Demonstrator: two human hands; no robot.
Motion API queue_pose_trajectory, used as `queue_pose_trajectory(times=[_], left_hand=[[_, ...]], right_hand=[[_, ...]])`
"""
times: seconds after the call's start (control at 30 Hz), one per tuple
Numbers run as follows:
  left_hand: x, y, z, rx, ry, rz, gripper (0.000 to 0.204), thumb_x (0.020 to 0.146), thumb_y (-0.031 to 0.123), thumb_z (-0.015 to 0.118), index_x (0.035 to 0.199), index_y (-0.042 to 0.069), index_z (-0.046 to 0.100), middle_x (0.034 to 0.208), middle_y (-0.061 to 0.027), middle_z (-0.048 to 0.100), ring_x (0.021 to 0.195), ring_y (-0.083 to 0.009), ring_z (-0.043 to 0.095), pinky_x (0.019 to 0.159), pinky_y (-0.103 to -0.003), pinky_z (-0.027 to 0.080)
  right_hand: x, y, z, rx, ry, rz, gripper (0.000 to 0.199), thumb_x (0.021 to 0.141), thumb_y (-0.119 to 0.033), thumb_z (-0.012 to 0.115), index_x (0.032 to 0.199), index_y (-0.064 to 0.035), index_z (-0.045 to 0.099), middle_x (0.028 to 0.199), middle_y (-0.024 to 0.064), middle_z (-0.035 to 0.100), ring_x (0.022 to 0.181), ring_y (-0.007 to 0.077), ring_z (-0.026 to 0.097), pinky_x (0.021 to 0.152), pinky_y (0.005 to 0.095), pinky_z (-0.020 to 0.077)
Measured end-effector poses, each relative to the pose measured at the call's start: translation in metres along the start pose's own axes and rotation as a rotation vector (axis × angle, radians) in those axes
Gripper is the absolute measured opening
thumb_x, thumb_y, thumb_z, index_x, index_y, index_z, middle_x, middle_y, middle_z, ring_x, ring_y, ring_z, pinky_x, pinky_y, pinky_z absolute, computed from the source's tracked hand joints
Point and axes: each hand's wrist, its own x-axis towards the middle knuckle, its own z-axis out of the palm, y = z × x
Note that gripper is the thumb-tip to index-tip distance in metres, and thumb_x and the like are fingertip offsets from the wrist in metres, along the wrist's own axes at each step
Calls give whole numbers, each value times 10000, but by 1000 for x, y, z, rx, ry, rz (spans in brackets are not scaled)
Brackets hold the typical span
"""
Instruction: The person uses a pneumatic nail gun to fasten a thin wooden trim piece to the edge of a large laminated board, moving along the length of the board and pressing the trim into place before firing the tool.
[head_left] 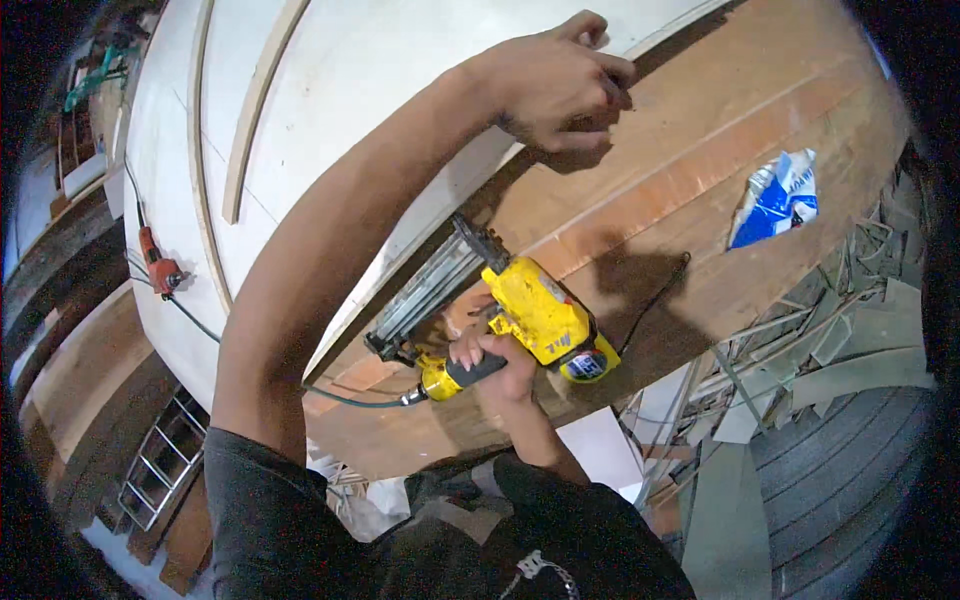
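Note:
A yellow pneumatic nail gun (545,315) is held by its black handle in my right hand (495,365), whose fingers wrap around the grip. Its grey magazine slants along the edge of a large white panel (330,90), and a dark air hose (350,400) joins the handle's end. My left arm reaches across the panel. At the panel's far edge, my left hand (565,95) has bent, spread fingers over the brown wooden board (720,180); no object shows in it. Whether its fingertips touch the board is unclear.
Two pale wood strips (262,110) lie on the white panel, with a red corded tool (160,270) at its left edge. A blue and white wrapper (780,200) rests on the brown board. Wood offcuts (840,330) litter the right side. A metal ladder (165,460) is lower left.

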Motion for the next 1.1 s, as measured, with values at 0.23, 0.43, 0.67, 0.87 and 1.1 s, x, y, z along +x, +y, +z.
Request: queue_pose_trajectory(times=[0.23, 0.43, 0.67, 0.87, 1.1], left_hand=[[20, -14, -5, 121, 149, 44, 281, 792, 305, 538, 636, 88, 623, 807, -34, 608, 1030, -206, 514, 919, -501, 323], [19, -15, -2, -124, 113, -14, 306, 706, 262, 491, 455, 86, 493, 609, -30, 465, 830, -185, 448, 882, -464, 281], [12, -13, 0, -87, 85, -110, 318, 724, 287, 497, 455, 117, 495, 556, -14, 435, 839, -165, 420, 887, -438, 272], [13, -11, -1, -56, 13, -177, 253, 659, 284, 537, 476, 110, 541, 553, -15, 479, 848, -157, 450, 902, -413, 286], [11, -11, 2, -54, 104, -161, 233, 658, 260, 556, 481, 108, 551, 576, -33, 520, 915, -155, 476, 904, -413, 296]], right_hand=[[8, -30, 19, -22, 10, -67, 454, 778, -115, 487, 1198, 31, 391, 629, 45, 436, 583, 165, 439, 651, 344, 400], [9, -36, 23, -36, 59, -59, 434, 774, -117, 478, 1181, 14, 402, 606, 43, 420, 559, 172, 436, 637, 354, 399], [8, -32, 23, -42, -35, -64, 350, 806, -154, 518, 1102, 16, 440, 637, 34, 437, 578, 152, 432, 664, 340, 403], [11, -34, 25, -147, -1, -78, 392, 741, -111, 455, 1119, -9, 422, 562, 25, 398, 508, 163, 414, 591, 344, 389], [10, -36, 29, -130, 16, -44, 367, 746, -116, 482, 1102, -27, 454, 558, 21, 408, 511, 154, 419, 577, 330, 381]])
